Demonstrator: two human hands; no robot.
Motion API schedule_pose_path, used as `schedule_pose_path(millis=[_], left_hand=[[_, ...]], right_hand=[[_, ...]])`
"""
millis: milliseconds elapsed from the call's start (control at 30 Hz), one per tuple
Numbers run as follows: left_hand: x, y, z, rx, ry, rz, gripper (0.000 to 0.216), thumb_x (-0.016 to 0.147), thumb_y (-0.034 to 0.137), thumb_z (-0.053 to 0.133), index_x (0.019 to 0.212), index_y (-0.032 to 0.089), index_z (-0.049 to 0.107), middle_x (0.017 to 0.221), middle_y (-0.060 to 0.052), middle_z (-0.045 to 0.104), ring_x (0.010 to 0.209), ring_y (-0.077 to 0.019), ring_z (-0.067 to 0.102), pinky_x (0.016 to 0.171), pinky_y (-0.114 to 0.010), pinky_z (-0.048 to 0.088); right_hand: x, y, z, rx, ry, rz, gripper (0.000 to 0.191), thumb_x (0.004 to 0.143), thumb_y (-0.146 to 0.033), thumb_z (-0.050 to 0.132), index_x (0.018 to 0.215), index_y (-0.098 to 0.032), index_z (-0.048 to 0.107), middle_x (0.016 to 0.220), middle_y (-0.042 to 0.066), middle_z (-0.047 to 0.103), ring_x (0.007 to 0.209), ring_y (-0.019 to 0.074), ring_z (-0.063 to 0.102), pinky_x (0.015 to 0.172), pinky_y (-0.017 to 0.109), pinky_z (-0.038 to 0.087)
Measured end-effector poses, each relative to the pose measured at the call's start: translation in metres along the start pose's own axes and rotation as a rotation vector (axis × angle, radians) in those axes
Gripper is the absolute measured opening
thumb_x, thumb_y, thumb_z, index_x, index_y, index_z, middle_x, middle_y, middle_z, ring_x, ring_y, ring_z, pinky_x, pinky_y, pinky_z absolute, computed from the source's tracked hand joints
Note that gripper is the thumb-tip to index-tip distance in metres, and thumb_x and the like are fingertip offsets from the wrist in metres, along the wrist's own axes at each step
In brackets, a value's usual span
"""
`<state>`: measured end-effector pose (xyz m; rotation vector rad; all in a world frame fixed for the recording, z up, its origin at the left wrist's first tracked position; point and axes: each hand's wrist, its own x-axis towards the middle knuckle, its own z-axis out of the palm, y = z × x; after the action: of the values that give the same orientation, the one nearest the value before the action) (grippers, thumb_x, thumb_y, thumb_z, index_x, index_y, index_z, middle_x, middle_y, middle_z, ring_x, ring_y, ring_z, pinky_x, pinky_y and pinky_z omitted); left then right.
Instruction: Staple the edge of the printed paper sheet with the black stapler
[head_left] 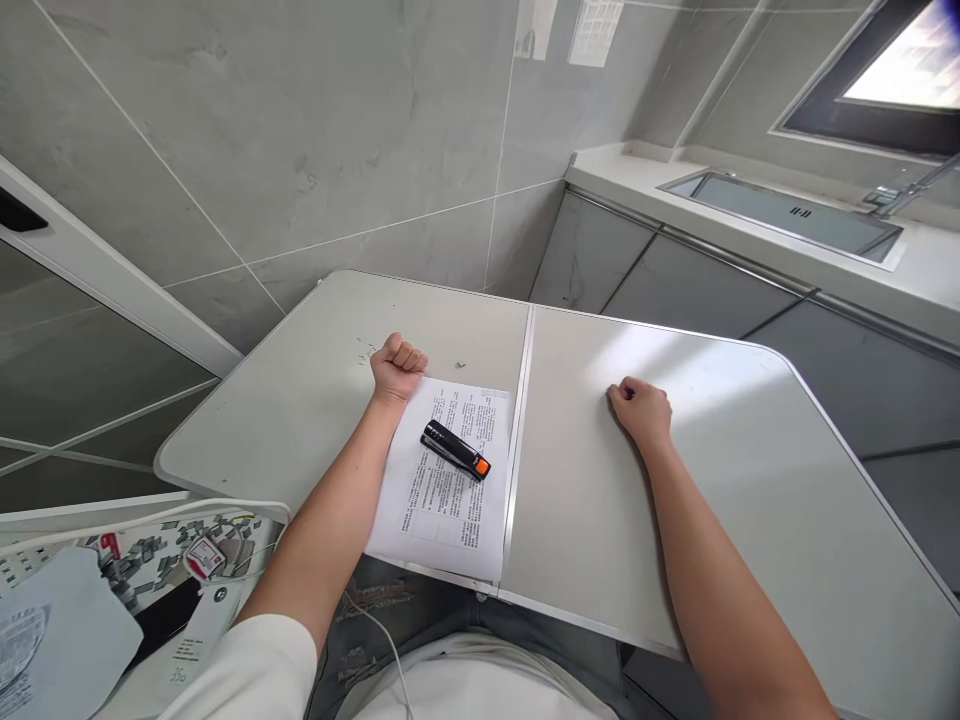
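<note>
Stapler: black with an orange end; the stapler (454, 450) lies aslant on top of the printed paper (442, 530), around its middle, orange end toward the paper's right edge and the person.
Printed paper: a white page with dense lines of text, lying on the pale tabletop (585, 520).
Left hand: the left hand (399, 367) rests at the paper's far left corner, forearm running along the paper's left edge; grip pressed together in a fist, its inside hidden.
Right hand: the right hand (643, 405) rests on the tabletop, well to the right of the paper; grip curled in, fingers folded together, and whether anything is inside I cannot tell.
Metal strip: the metal strip (520, 420) crosses the tabletop just beside the paper's right edge.
Loose bits: small dark bits (367, 354) lie beyond the paper's far left corner, left of the fist; another bit (460, 365) lies just past the paper's far edge.
Sink: the sink (787, 215) is well beyond the paper, to its right.
</note>
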<state>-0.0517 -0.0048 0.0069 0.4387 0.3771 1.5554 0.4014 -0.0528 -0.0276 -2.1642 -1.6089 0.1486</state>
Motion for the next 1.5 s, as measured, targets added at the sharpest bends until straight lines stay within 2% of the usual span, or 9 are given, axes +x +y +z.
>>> schedule_pose_path(millis=[167, 300, 433, 567, 900, 1067, 1267, 1500], left_hand=[[0.0005, -0.0014, 0.0021, 0.014, 0.044, 0.052, 0.040, 0.085, 0.004, 0.044, 0.063, 0.020, 0.014, 0.055, 0.007, 0.002, 0.042, -0.0093, 0.007, 0.046, -0.026, 0.020], [0.0009, -0.0033, 0.0015, 0.036, 0.029, 0.041, 0.041, 0.085, 0.005, 0.045, 0.064, 0.020, 0.014, 0.055, 0.007, 0.001, 0.042, -0.0093, 0.006, 0.046, -0.026, 0.020], [0.0012, -0.0038, 0.0009, 0.027, -0.005, 0.041, 0.041, 0.086, 0.004, 0.044, 0.063, 0.020, 0.014, 0.055, 0.006, 0.001, 0.042, -0.0094, 0.006, 0.045, -0.026, 0.020], [0.0010, -0.0034, 0.0015, 0.019, 0.025, 0.045, 0.041, 0.088, 0.003, 0.043, 0.063, 0.020, 0.014, 0.053, 0.007, 0.003, 0.041, -0.0092, 0.007, 0.045, -0.026, 0.020], [-0.0006, -0.0035, 0.0031, 0.026, 0.017, 0.042, 0.041, 0.089, 0.005, 0.043, 0.062, 0.019, 0.016, 0.053, 0.006, 0.003, 0.041, -0.0091, 0.008, 0.045, -0.026, 0.021], [0.0002, -0.0029, 0.0017, 0.072, 0.075, 0.058, 0.039, 0.089, 0.008, 0.042, 0.063, 0.019, 0.016, 0.054, 0.005, 0.003, 0.041, -0.0095, 0.009, 0.044, -0.025, 0.022], [0.0021, -0.0020, -0.0012, -0.015, 0.026, 0.077, 0.039, 0.086, 0.003, 0.042, 0.062, 0.019, 0.016, 0.052, 0.005, 0.004, 0.041, -0.0095, 0.008, 0.043, -0.026, 0.018], [0.0019, -0.0017, -0.0009, 0.020, 0.123, 0.075, 0.038, 0.090, 0.005, 0.041, 0.063, 0.019, 0.018, 0.052, 0.006, 0.009, 0.041, -0.0086, 0.012, 0.043, -0.024, 0.019]], right_hand=[[0.0028, -0.0014, -0.0004, -0.035, -0.031, 0.010, 0.031, 0.083, -0.038, 0.053, 0.058, -0.024, 0.040, 0.058, 0.001, 0.047, 0.061, 0.0177, 0.036, 0.061, 0.031, 0.025], [0.0029, -0.0033, -0.0013, -0.097, -0.086, 0.011, 0.038, 0.085, -0.039, 0.052, 0.052, -0.025, 0.039, 0.054, 0.000, 0.038, 0.060, 0.0177, 0.035, 0.062, 0.031, 0.023], [0.0029, -0.0052, -0.0018, -0.128, -0.110, -0.001, 0.041, 0.087, -0.040, 0.051, 0.049, -0.026, 0.044, 0.053, -0.001, 0.034, 0.060, 0.0180, 0.035, 0.062, 0.031, 0.023], [0.0029, -0.0051, -0.0016, -0.130, -0.092, -0.012, 0.038, 0.086, -0.040, 0.052, 0.050, -0.026, 0.051, 0.054, -0.002, 0.032, 0.059, 0.0178, 0.034, 0.063, 0.031, 0.023], [0.0023, -0.0059, -0.0018, -0.136, -0.097, -0.011, 0.040, 0.086, -0.040, 0.049, 0.049, -0.027, 0.051, 0.053, 0.000, 0.030, 0.061, 0.0182, 0.035, 0.062, 0.030, 0.022], [0.0021, -0.0048, -0.0011, -0.141, -0.090, -0.012, 0.040, 0.085, -0.040, 0.050, 0.048, -0.027, 0.048, 0.053, -0.001, 0.029, 0.059, 0.0171, 0.032, 0.061, 0.030, 0.021], [0.0024, -0.0041, -0.0010, -0.147, -0.090, -0.014, 0.038, 0.086, -0.041, 0.048, 0.050, -0.027, 0.052, 0.054, -0.001, 0.028, 0.059, 0.0168, 0.031, 0.061, 0.029, 0.021], [0.0011, -0.0062, -0.0035, -0.150, -0.112, -0.004, 0.041, 0.087, -0.042, 0.047, 0.051, -0.027, 0.057, 0.054, 0.000, 0.032, 0.063, 0.0180, 0.035, 0.062, 0.030, 0.022]])
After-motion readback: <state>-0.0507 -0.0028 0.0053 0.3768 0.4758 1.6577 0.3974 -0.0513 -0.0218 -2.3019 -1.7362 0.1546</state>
